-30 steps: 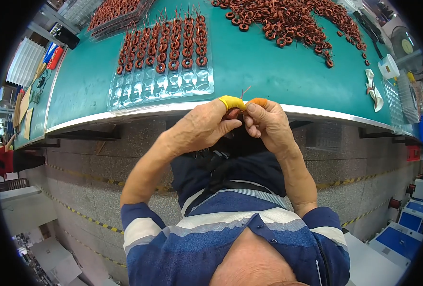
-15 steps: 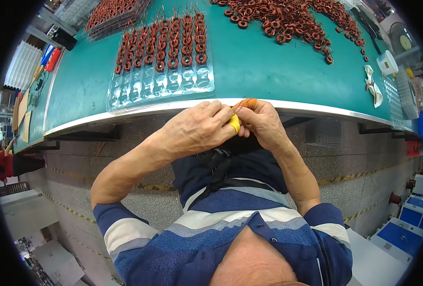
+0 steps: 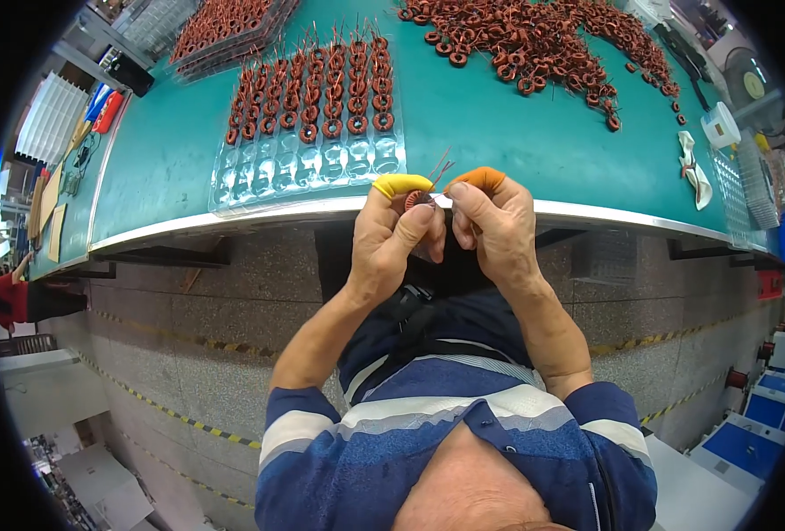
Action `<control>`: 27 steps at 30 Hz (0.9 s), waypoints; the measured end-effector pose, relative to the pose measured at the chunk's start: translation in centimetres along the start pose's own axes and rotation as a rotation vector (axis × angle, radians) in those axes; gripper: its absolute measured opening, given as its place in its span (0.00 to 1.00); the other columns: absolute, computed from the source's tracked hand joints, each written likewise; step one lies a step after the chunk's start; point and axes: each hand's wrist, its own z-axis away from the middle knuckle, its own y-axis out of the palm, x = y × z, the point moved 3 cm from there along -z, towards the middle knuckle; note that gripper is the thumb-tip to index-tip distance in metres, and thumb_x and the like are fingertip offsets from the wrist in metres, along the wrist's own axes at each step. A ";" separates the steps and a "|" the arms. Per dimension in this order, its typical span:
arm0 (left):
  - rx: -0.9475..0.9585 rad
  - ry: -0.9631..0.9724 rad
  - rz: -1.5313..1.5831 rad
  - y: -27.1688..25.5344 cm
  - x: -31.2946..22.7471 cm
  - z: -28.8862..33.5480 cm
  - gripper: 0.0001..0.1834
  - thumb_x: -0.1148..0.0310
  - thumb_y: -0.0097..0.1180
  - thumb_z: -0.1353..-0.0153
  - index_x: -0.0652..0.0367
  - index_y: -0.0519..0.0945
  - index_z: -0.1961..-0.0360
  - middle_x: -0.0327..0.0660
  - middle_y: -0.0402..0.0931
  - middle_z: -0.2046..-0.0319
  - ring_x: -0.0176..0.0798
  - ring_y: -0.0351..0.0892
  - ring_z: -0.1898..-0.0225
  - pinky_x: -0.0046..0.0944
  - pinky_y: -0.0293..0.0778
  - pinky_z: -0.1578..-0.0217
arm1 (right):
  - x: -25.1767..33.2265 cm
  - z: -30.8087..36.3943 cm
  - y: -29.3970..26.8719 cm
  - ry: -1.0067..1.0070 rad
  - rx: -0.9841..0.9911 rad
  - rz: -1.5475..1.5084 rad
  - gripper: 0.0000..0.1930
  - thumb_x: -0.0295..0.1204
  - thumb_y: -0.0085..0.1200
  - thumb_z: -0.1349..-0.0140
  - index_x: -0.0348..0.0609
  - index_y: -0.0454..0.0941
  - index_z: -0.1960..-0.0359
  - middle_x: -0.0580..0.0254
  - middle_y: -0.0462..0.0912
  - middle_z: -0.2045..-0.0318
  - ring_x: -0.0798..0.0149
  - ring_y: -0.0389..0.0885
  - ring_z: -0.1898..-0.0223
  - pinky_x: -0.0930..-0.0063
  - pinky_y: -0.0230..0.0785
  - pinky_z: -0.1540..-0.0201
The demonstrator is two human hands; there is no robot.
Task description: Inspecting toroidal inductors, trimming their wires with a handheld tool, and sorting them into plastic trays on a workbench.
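Observation:
At the front edge of the table my left hand [image 3: 388, 234], with a yellow cover on its index finger, grips a small copper-wound ring coil [image 3: 417, 199] between thumb and fingertips. Thin wire leads [image 3: 444, 166] stick up from the coil. Close beside it on the right, my right hand [image 3: 497, 221] has an orange cover on its index finger. Its thumb and index finger are pinched together near the leads; whatever lies between them is hidden. Beyond the left hand lies a clear plastic tray [image 3: 308, 168] with rows of similar coils standing in its far pockets.
A large heap of loose coils [image 3: 534, 49] covers the far right of the green table [image 3: 481, 115]. Stacked filled trays [image 3: 224, 35] stand at the far left. At the right are a white cloth [image 3: 693, 173], a white cup [image 3: 720, 126] and clear trays [image 3: 755, 181].
My left hand has turned upright, its yellow-covered finger now pointing to the table, and the coil with its leads has come into view. The right hand stays pinched nearby.

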 end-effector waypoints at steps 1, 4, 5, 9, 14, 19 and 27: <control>-0.003 0.004 -0.001 0.0 0.2 0.0 0.15 0.68 0.46 0.31 0.63 0.62 0.48 0.40 0.70 0.75 0.32 0.71 0.76 0.30 0.71 0.74 | 0.0 -0.2 0.1 -0.009 0.026 0.028 0.09 0.30 0.55 0.37 0.35 0.77 0.67 0.69 0.75 0.84 0.78 0.68 0.86 0.85 0.58 0.83; -0.063 -0.031 -0.044 0.1 0.2 -0.2 0.19 0.66 0.44 0.30 0.63 0.60 0.43 0.39 0.70 0.75 0.31 0.70 0.76 0.29 0.70 0.73 | -0.2 0.0 -0.2 -0.036 0.027 0.048 0.11 0.32 0.55 0.36 0.35 0.77 0.65 0.69 0.74 0.83 0.78 0.70 0.84 0.86 0.59 0.81; -0.067 -0.027 -0.047 0.0 0.1 -0.2 0.19 0.66 0.44 0.30 0.63 0.60 0.43 0.39 0.70 0.75 0.31 0.70 0.76 0.29 0.70 0.73 | -0.4 0.0 -0.5 -0.058 0.002 0.039 0.11 0.33 0.55 0.35 0.35 0.77 0.65 0.68 0.74 0.83 0.78 0.70 0.83 0.86 0.60 0.80; -0.045 -0.117 -0.025 -0.6 0.2 -0.1 0.20 0.65 0.45 0.30 0.65 0.63 0.42 0.38 0.70 0.75 0.29 0.70 0.76 0.28 0.70 0.73 | -0.4 -0.2 -1.1 -0.044 -0.063 -0.058 0.14 0.36 0.55 0.35 0.34 0.77 0.62 0.67 0.76 0.79 0.77 0.72 0.80 0.86 0.62 0.77; -0.074 -0.222 -0.048 -0.4 0.5 0.4 0.17 0.63 0.46 0.30 0.66 0.71 0.49 0.39 0.71 0.77 0.32 0.71 0.76 0.29 0.69 0.74 | -1.0 -0.6 -0.9 -0.044 0.020 -0.021 0.16 0.37 0.58 0.37 0.34 0.78 0.59 0.66 0.79 0.74 0.76 0.74 0.77 0.85 0.66 0.73; -0.086 -0.098 -0.253 0.8 0.3 0.3 0.13 0.66 0.49 0.31 0.65 0.72 0.52 0.34 0.73 0.75 0.24 0.68 0.76 0.25 0.68 0.74 | -1.3 -0.2 -0.7 -0.115 -0.027 -0.034 0.12 0.35 0.60 0.39 0.37 0.78 0.63 0.67 0.79 0.73 0.77 0.74 0.74 0.84 0.67 0.69; -0.137 -0.058 -0.456 0.6 1.0 1.1 0.13 0.67 0.50 0.32 0.67 0.73 0.54 0.36 0.74 0.77 0.27 0.70 0.76 0.27 0.68 0.75 | -1.4 0.1 -1.1 -0.047 0.000 0.072 0.09 0.30 0.60 0.40 0.37 0.77 0.63 0.67 0.79 0.72 0.77 0.76 0.71 0.83 0.70 0.65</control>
